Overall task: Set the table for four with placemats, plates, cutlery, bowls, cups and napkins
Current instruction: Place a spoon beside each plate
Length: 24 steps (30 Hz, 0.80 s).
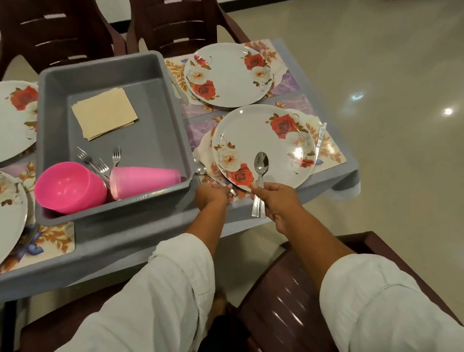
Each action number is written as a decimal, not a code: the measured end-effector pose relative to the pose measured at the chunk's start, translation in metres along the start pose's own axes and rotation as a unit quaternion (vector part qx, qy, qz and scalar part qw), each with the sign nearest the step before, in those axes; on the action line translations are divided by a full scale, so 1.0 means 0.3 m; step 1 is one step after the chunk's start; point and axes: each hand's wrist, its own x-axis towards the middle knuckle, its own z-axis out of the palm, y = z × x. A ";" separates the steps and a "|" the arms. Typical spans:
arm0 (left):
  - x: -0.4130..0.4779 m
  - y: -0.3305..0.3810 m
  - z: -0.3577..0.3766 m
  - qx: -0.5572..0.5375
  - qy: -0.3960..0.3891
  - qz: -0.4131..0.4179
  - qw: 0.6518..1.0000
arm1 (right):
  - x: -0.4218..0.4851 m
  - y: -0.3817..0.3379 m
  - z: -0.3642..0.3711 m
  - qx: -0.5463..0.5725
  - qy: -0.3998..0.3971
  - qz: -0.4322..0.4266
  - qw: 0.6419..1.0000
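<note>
**Now: laying spoons**

The left hand [213, 196] pinches the handle of a single steel spoon [200, 169] lying just left of the near rose-patterned white plate [265, 148]. The right hand [275, 203] grips the bundled steel spoons [261, 167] above its rim. Next, likely: release, then move on to another setting.

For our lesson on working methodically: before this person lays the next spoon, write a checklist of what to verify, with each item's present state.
1. Right hand grips the spare spoons firmly: ok.
2. Single spoon, held at its handle by the left hand, lies left of the near plate: ok.
3. Knife lies right of that plate: ok.
4. Far plate has a spoon: not ok, none shows.
5. Forks laid out: not ok, all in the grey tray.
</note>
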 end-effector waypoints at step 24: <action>-0.880 -0.455 -0.157 -0.061 -0.235 0.115 0.963 | -0.561 0.313 -0.394 -0.034 -0.119 -0.092 0.988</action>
